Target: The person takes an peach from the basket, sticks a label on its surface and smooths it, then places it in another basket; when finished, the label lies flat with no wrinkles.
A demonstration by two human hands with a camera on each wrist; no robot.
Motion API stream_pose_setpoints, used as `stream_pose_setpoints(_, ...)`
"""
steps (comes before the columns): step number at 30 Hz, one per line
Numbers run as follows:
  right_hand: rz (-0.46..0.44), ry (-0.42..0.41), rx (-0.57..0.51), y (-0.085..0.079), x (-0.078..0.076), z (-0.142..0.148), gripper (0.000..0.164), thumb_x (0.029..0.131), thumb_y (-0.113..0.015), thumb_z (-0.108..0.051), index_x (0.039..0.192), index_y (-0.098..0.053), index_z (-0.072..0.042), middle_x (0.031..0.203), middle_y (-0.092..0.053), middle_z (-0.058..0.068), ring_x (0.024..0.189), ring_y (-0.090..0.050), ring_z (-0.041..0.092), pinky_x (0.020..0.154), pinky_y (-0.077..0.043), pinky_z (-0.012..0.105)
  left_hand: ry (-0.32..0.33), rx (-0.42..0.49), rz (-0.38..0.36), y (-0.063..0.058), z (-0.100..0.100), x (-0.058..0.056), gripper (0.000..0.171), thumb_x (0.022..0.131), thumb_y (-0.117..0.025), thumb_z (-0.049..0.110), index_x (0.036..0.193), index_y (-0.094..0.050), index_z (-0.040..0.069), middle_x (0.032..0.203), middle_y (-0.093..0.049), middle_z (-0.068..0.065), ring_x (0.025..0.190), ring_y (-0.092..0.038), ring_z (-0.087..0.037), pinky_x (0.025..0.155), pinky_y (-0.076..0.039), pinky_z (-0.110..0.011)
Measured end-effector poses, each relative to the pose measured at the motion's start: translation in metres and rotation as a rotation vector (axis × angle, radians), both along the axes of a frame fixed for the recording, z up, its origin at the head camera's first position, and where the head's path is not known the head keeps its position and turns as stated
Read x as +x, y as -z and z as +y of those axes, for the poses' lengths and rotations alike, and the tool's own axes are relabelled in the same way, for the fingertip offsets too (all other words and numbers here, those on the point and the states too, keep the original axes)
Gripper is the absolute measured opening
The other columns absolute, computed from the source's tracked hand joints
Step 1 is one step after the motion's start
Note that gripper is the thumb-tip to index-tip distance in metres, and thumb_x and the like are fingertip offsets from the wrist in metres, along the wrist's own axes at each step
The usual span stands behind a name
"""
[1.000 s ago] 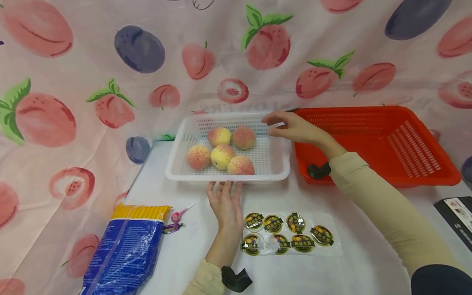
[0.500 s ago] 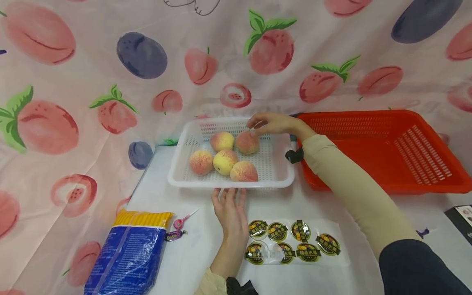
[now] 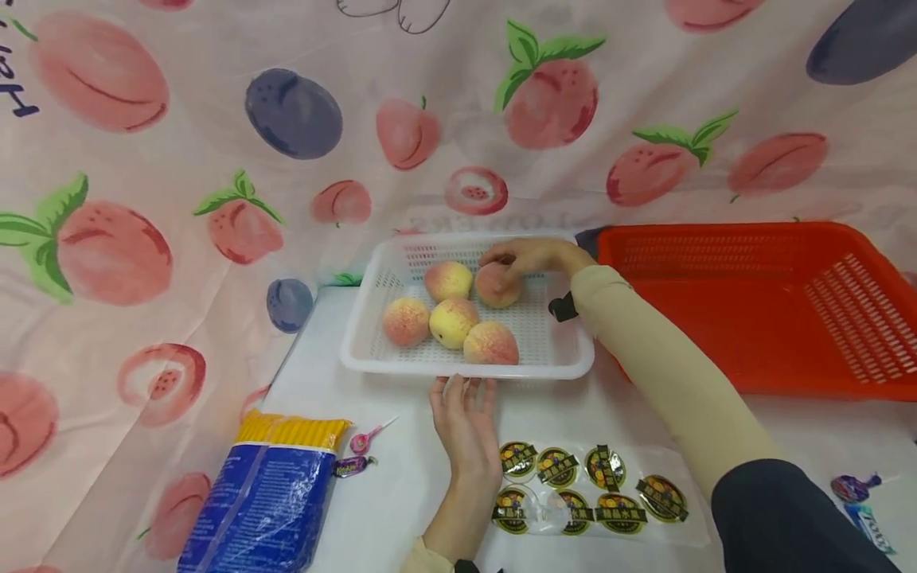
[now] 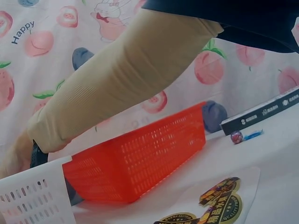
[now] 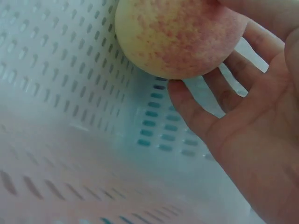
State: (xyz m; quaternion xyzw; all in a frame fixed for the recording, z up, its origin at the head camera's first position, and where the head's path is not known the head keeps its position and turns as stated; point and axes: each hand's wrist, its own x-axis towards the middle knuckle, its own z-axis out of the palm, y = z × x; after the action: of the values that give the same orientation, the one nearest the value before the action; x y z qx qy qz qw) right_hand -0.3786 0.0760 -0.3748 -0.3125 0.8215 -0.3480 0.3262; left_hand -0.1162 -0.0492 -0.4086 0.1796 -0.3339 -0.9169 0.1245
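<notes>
Red perforated basket (image 3: 716,318): near table's (image 3: 351,525) rear edge.
Blue-and-yellow packet (image 3: 265,493): near left edge.
Pink lollipop (image 3: 360,442), purple-wrapped candy (image 3: 350,466): just beside packet.
Sticker sheet (image 3: 602,492): well inside left edge.
Fruit-print curtain (image 3: 444,72): behind rear edge.

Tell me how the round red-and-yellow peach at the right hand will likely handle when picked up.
The round red-and-yellow peach may roll if nudged, given its curved underside. Its matte skin probably gives the right hand fair grip. It likely holds its shape, as no dent shows on its visible side.
</notes>
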Motion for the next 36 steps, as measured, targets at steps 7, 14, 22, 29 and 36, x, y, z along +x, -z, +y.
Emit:
stream_pose_setpoints(7, 0.069, 0.04, 0.021, -0.002, 0.009, 0.003, 0.057, 0.078, -0.067, -0.023, 0.129, -0.044, -0.015, 0.131, -0.043, 0.002, 0.116, -0.039, 0.02, 0.103, -0.031, 0.041, 0.032, -0.006, 0.033, -0.001, 0.003, 0.004, 0.039, 0.091, -0.046, 0.02, 0.124, -0.03, 0.008, 0.126, -0.037, -0.012, 0.114, -0.043, -0.026, 0.095, -0.043, -0.039)
stream_pose_setpoints(14, 0.149, 0.002, 0.045, 0.001, 0.012, -0.001, 0.055, 0.079, -0.066, -0.025, 0.128, -0.045, -0.016, 0.132, -0.043, 0.002, 0.116, -0.039, 0.021, 0.101, -0.033, 0.042, 0.013, -0.017, 0.012, -0.001, 0.006, 0.001, 0.045, 0.088, -0.051, 0.009, 0.127, -0.03, 0.006, 0.128, -0.036, -0.018, 0.112, -0.046, -0.026, 0.093, -0.044, -0.038)
stream_pose_setpoints(22, 0.126, 0.137, -0.002, -0.019, 0.032, 0.016, 0.053, 0.075, -0.068, -0.037, 0.124, -0.05, -0.03, 0.129, -0.046, -0.01, 0.117, -0.042, 0.018, 0.1, -0.035, 0.042, -0.02, -0.037, -0.002, 0.004, 0.005, -0.003, 0.042, 0.086, -0.054, 0.007, 0.123, -0.035, 0.005, 0.117, -0.044, -0.015, 0.105, -0.051, -0.024, 0.089, -0.047, -0.037)
stream_pose_setpoints(29, 0.152, 0.123, -0.021, -0.058, 0.071, 0.036, 0.051, 0.077, -0.064, -0.043, 0.124, -0.046, -0.037, 0.131, -0.042, -0.014, 0.121, -0.039, 0.024, 0.098, -0.036, 0.047, -0.021, -0.034, 0.007, 0.005, 0.001, -0.003, 0.045, 0.086, -0.055, 0.007, 0.125, -0.033, 0.002, 0.114, -0.046, -0.013, 0.104, -0.051, -0.023, 0.089, -0.047, -0.037)
stream_pose_setpoints(36, 0.268, 0.143, -0.113, -0.081, 0.136, 0.072, 0.048, 0.079, -0.065, -0.032, 0.124, -0.048, -0.031, 0.127, -0.048, -0.01, 0.112, -0.045, 0.017, 0.095, -0.04, 0.044, 0.001, -0.012, 0.007, 0.004, -0.001, -0.002, 0.043, 0.087, -0.054, 0.007, 0.124, -0.033, 0.003, 0.117, -0.044, -0.014, 0.107, -0.05, -0.024, 0.09, -0.046, -0.035)
